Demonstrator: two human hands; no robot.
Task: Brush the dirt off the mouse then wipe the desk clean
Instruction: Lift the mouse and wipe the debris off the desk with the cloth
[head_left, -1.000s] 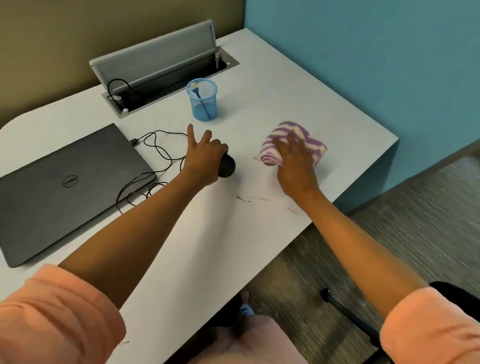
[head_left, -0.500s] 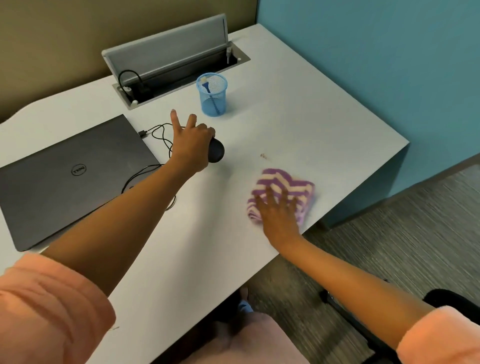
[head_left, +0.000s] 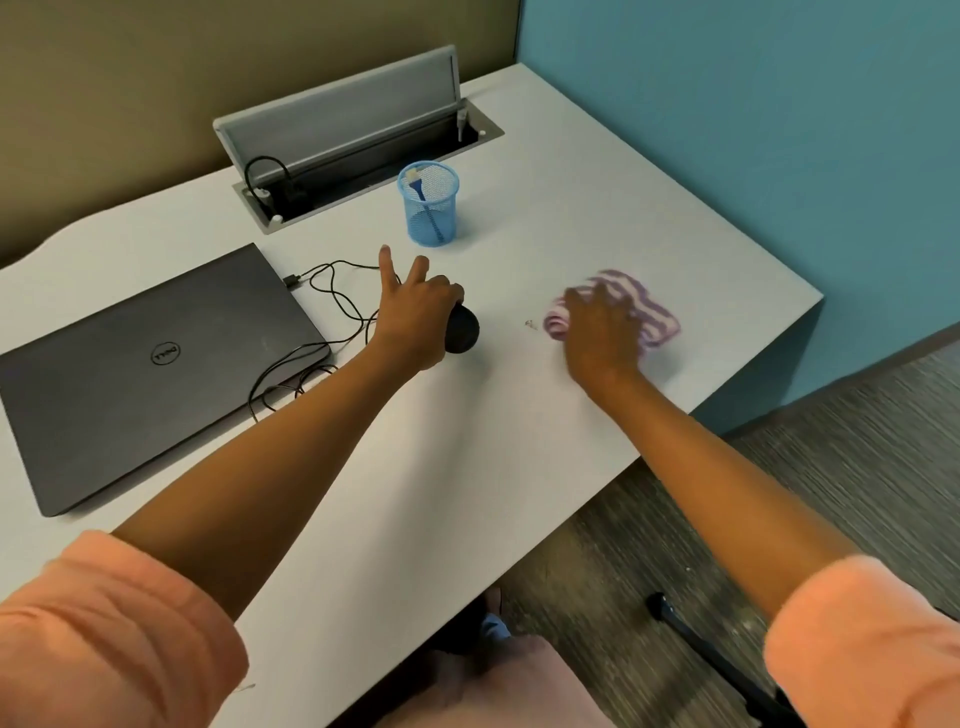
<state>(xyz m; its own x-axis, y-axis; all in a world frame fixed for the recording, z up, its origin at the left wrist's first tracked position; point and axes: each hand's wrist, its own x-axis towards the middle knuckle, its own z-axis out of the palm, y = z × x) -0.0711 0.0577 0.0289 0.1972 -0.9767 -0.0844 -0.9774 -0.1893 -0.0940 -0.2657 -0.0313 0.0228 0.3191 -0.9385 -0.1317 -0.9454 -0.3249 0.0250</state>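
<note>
A black mouse (head_left: 462, 330) sits mid-desk, with my left hand (head_left: 415, 317) gripping it from the left; two fingers stick up. My right hand (head_left: 597, 332) presses flat on a folded purple-and-white striped cloth (head_left: 652, 317) lying on the white desk (head_left: 467, 441); the cloth looks motion-blurred. A small speck of dirt (head_left: 531, 325) lies just left of the cloth. A blue-handled brush (head_left: 423, 200) stands inside a blue mesh cup (head_left: 431, 213) behind the mouse.
A closed grey laptop (head_left: 145, 374) lies at the left with a tangled black cable (head_left: 322, 322) beside it. An open cable hatch (head_left: 358, 156) sits at the back. The desk's right edge drops to the floor; a chair base (head_left: 701, 644) is below.
My right hand has slid the cloth from the front edge back away from me, toward mid-desk. The brown streaks near the front edge are gone. My left hand stays on the mouse.
</note>
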